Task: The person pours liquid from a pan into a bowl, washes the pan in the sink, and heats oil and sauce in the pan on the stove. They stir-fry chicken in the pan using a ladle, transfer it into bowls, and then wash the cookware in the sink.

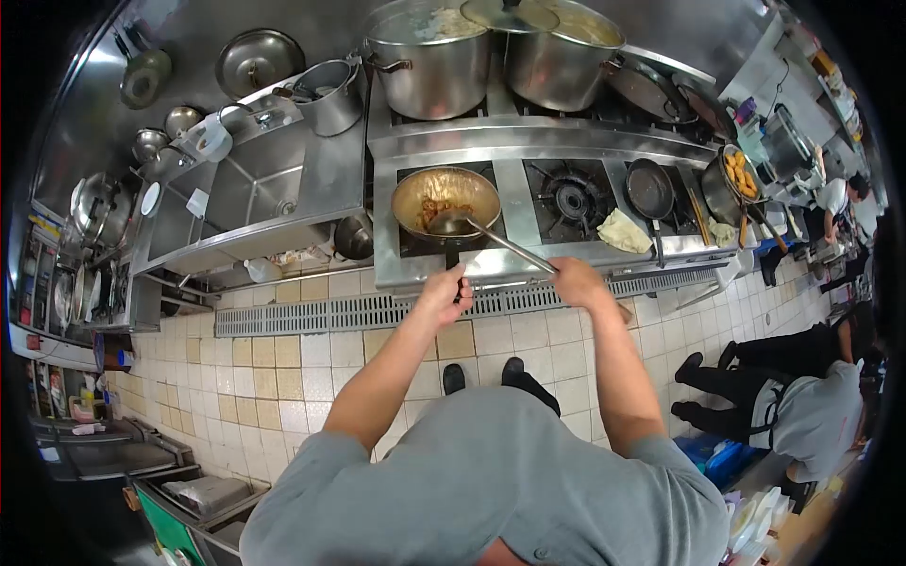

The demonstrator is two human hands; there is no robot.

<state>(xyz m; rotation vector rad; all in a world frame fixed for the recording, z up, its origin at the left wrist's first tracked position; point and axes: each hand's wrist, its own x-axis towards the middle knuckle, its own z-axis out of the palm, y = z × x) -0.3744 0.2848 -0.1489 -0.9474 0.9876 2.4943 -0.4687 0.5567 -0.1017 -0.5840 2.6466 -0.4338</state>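
My left hand (444, 295) is closed around the dark handle of a wok (415, 189) on the left front burner. Brownish pieces of food (439, 209) lie in the bottom of its golden-brown bowl. My right hand (578, 282) grips the long metal handle of a ladle (450, 223), whose round head rests inside the wok among the food. The handle's tail end sticks out behind my right hand. Something pale shows beside my left fingers at the wok handle; I cannot make out what it is.
Right of the wok are a bare burner (571, 195), a folded cloth (625, 231) and a small frying pan (650, 189). Two large stockpots (434, 80) stand behind. A sink (253, 179) is at left. At far right, a pot holds orange-brown food (739, 173); people (802, 406) stand nearby.
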